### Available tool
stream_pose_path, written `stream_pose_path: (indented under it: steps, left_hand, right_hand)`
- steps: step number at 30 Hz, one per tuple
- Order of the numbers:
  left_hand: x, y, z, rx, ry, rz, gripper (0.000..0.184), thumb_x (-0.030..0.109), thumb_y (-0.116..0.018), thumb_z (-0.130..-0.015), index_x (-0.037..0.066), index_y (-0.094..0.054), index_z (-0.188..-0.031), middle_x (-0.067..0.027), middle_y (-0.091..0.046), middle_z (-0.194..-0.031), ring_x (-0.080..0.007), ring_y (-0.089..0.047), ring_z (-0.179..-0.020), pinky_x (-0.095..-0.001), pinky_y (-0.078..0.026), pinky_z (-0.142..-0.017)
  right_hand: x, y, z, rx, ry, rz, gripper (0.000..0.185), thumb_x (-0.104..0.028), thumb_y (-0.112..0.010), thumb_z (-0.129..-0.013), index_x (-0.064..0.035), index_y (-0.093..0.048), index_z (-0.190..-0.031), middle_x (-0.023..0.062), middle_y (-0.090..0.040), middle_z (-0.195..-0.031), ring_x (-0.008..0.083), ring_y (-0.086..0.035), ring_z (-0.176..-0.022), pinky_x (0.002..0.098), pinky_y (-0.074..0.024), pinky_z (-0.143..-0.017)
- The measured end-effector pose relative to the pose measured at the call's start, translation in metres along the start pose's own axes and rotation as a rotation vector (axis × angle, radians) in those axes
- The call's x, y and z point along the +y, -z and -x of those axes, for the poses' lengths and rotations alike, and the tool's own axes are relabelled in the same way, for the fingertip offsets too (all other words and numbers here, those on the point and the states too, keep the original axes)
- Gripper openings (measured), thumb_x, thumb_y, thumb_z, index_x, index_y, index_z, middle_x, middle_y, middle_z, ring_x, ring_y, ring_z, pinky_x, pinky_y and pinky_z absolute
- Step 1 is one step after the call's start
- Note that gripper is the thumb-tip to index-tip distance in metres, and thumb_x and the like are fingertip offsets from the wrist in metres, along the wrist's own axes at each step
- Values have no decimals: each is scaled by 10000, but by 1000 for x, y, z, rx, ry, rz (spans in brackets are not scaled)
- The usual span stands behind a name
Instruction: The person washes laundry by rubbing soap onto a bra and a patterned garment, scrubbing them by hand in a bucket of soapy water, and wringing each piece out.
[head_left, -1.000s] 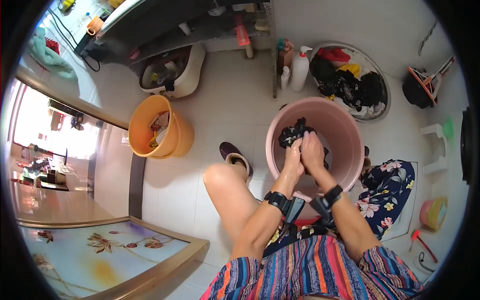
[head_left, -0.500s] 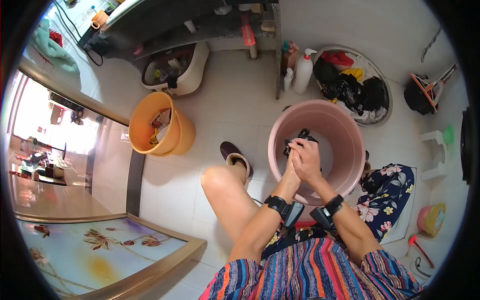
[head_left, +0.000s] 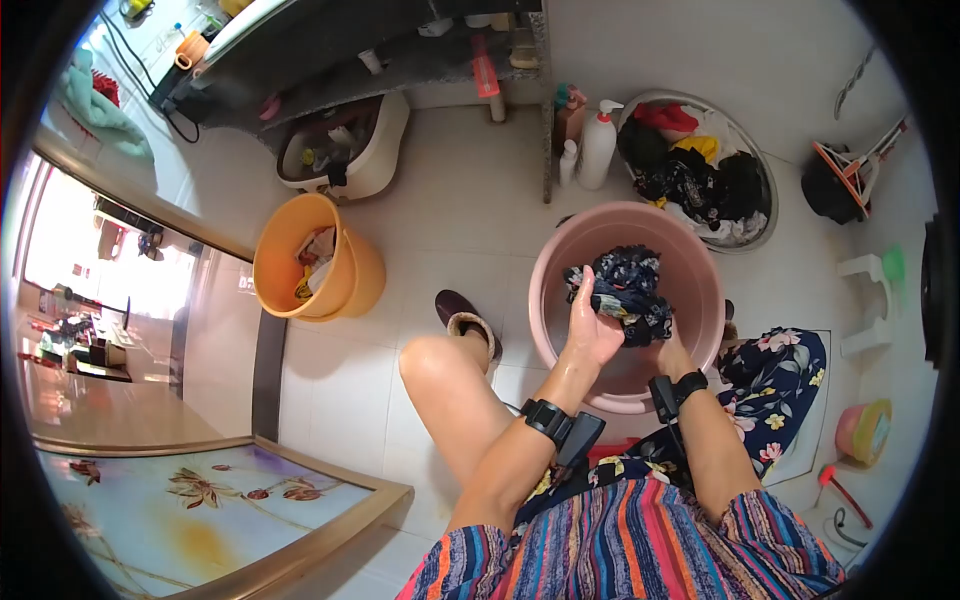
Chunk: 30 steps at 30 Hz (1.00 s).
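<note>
A bunched dark garment with a small pale print (head_left: 630,290) is held up in the pink tub (head_left: 545,345) between my two hands. My left hand (head_left: 595,335) presses against its left side, palm turned inward and thumb standing up; the other fingers are tucked behind the cloth. Lower right, my right hand (head_left: 672,352) grips the garment from beneath, its fingers mostly hidden by the fabric. Wet skin shines on my left wrist. Both wrists wear black straps with small boxes.
An oval basin (head_left: 768,205) piled with clothes stands beyond the tub, beside a white pump bottle (head_left: 598,150). Left of me are an orange bucket (head_left: 360,275) with clothes inside and a cream basket (head_left: 385,160). A glass door panel (head_left: 210,510) juts in at lower left.
My hands, pressed together over the tub before, have moved apart. The dark garment, mostly hidden earlier, now shows as a larger loose bunch between them. The view has shifted slightly.
</note>
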<state>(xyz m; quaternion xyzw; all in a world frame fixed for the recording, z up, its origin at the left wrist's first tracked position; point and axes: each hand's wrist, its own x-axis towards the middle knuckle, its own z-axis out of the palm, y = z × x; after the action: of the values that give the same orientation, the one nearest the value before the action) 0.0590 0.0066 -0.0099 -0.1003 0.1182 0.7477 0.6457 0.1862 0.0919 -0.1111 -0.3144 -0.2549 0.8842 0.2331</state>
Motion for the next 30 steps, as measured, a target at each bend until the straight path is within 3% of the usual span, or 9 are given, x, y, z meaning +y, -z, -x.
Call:
stream_pose_path:
  steps: [5, 7, 13, 15, 18, 21, 25, 27, 30]
  left_hand:
    - [-1, 38, -24, 265, -299, -366, 393, 324, -624, -820, 46, -551, -1088, -72, -594, -1017, -192, -568, -933, -340, -447, -831]
    - [0, 70, -35, 445, -387, -731, 284, 216, -652, -799, 12, -569, -978, -59, -605, -906, -140, -588, -808, -274, -470, -700]
    - [9, 108, -38, 438, -269, -797, 352, 364, -617, -801, 24, -609, -891, -15, -583, -724, -130, -540, -631, -292, -431, -558]
    - [5, 165, -58, 292, -308, -985, 338, 384, -581, -814, 51, -620, -853, -10, -587, -718, -148, -547, -626, -292, -443, -566]
    - [-5, 105, -43, 471, -212, -81, 199, 244, -537, -838, 81, -586, -939, -33, -612, -811, -180, -598, -715, -326, -495, -656]
    - [-10, 100, -40, 365, -144, -78, 216, 223, -586, -798, 56, -582, -936, -72, -614, -864, -193, -614, -766, -334, -511, -662]
    - [-13, 98, -34, 441, -170, -90, 230, 227, -585, -799, 38, -577, -930, -74, -611, -854, -191, -615, -766, -330, -513, -659]
    - [-8, 102, -26, 437, -274, -142, 229, 227, -573, -805, 35, -572, -930, -76, -612, -849, -199, -618, -768, -338, -513, -669]
    - [-8, 139, -41, 267, -279, -338, 213, 234, -495, -848, 65, -574, -951, -64, -624, -884, -203, -614, -810, -328, -500, -725]
  right_hand:
    - [4, -47, -3, -112, 735, 1301, 321, -271, -525, -820, -122, -575, -1100, 97, -576, -1112, 186, -562, -986, 313, -428, -888]
    - [-2, -76, 1, 431, -32, 41, 314, -257, -509, -840, -85, -580, -1092, 103, -579, -1090, 201, -540, -1020, 308, -405, -903]
    - [51, -114, 38, 274, 871, 1367, 199, -120, -499, -809, -58, -612, -961, 165, -551, -1037, 337, -509, -973, 403, -392, -865]
    - [50, -115, 32, 174, 972, 1371, 195, -146, -480, -825, -69, -615, -942, 145, -561, -1018, 319, -507, -979, 379, -392, -864]
    - [27, -92, -10, 132, 829, 1352, 200, -153, -452, -834, -60, -618, -897, 119, -578, -984, 279, -545, -909, 349, -415, -830]
    - [16, -56, -45, 30, 343, 986, 208, -150, -443, -829, -36, -614, -859, 97, -593, -918, 242, -577, -807, 328, -439, -775]
    - [8, -90, -13, 217, 275, 1070, 206, -155, -462, -820, -22, -617, -844, 102, -591, -825, 250, -591, -765, 340, -449, -732]
    - [28, -96, 5, 136, 814, 1277, 170, -171, -506, -810, -48, -623, -826, 142, -581, -867, 309, -567, -820, 373, -449, -735]
    - [35, -115, 27, 96, 1089, 1415, 149, -170, -534, -795, -49, -620, -811, 133, -589, -885, 314, -561, -842, 375, -446, -736]
